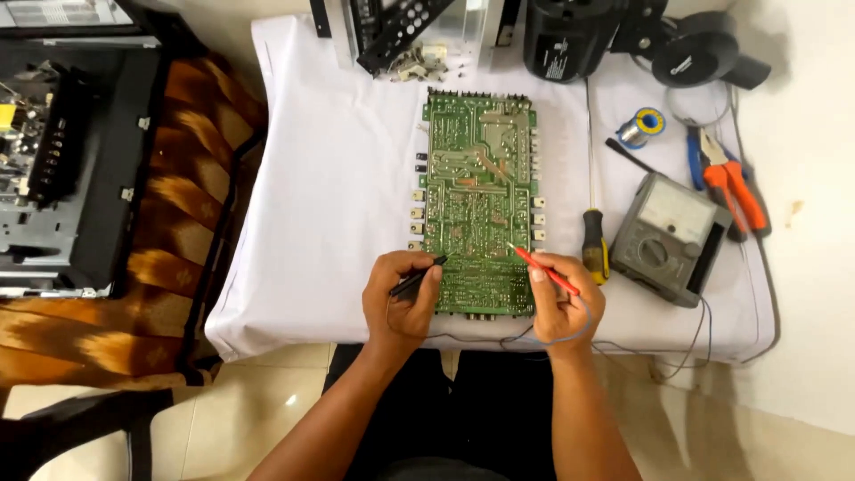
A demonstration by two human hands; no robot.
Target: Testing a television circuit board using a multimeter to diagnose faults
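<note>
A long green circuit board (478,178) lies solder side up on a white cloth-covered table (329,178). My left hand (398,303) grips a black test probe (417,277), whose tip touches the board's lower left edge. My right hand (561,303) holds a red test probe (545,270) with its tip on the board's lower right area. Thin leads run from both probes along the table's front edge toward a grey analog multimeter (668,236) at the right.
A yellow-and-black screwdriver (593,223) lies beside the board. Orange and blue pliers (726,178), a solder spool (643,125) and black gear sit at the back right. A black metal bracket with screws (401,40) lies at the back. An opened black chassis (62,151) rests on a patterned seat at the left.
</note>
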